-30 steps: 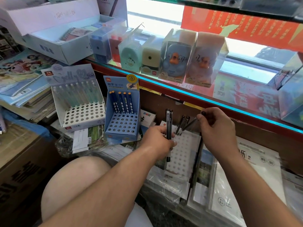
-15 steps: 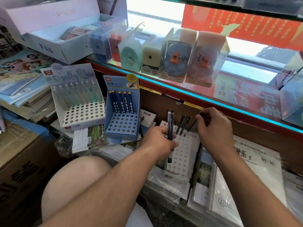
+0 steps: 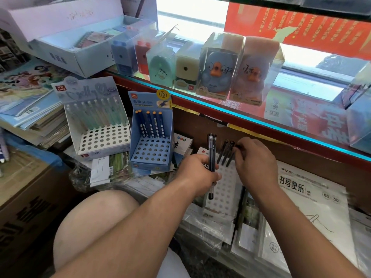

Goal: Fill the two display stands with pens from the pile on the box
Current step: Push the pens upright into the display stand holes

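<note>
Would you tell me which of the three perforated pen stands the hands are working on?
The white stand with black pens, under the left hand and right hand; the blue stand and pastel-pen stand sit untouched further left.

Compared with a second ago, we record one movement: the right hand (image 3: pixel 258 165) has dropped down and leftward. The pen (image 3: pixel 232 156) in its grip now sits deeper in the white stand (image 3: pixel 225 189), nearly parallel with the two seated pens (image 3: pixel 223 152).

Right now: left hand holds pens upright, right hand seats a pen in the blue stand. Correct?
No: the right hand sets its pen into the white perforated stand, not the blue stand, per head view. The left hand does hold pens upright.
</note>
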A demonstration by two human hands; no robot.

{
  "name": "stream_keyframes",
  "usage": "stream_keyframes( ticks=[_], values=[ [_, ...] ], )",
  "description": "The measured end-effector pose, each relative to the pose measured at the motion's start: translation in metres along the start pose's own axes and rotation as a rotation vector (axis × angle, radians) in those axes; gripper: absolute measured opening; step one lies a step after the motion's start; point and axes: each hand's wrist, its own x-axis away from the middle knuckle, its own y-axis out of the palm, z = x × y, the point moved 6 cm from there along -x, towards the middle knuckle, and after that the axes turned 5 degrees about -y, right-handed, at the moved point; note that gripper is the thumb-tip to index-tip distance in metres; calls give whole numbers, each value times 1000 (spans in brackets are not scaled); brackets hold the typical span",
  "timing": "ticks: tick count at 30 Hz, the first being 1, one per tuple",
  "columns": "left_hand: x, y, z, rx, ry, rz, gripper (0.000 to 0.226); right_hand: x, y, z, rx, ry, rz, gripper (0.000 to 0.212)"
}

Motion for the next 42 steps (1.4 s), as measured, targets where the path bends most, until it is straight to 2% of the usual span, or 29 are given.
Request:
stream_keyframes(
  ticks=[4,9,12,15,20,24,29,37,42],
  values=[
    [3,5,3,-14,17,-63,16,3,-17,-7,-251,46,83,14],
    [9,15,6,-11,22,-180,18,7,-18,-18,-774,132,-152,12],
    [8,14,6,-43,25,-183,18,8,-18,-18,-912,159,-219,16],
    [6,13,5,-60,33,-163,21,8,-23,-13,-836,124,-161,12],
    [-1,-1,4,-27,34,-37,19,4,-33,6,-772,196,34,8],
    [-2,-4,2,-25,22,18,20,6,-42,14,-585,196,177,12],
    [-4,-6,2,-60,39,70,24,11,-31,16,-411,120,146,12],
    [-3,-9,7,-165,120,97,19,13,-16,19,-381,133,86,17],
    [-1,-7,8,-206,141,103,18,11,-13,13,-256,24,96,27]
  ],
)
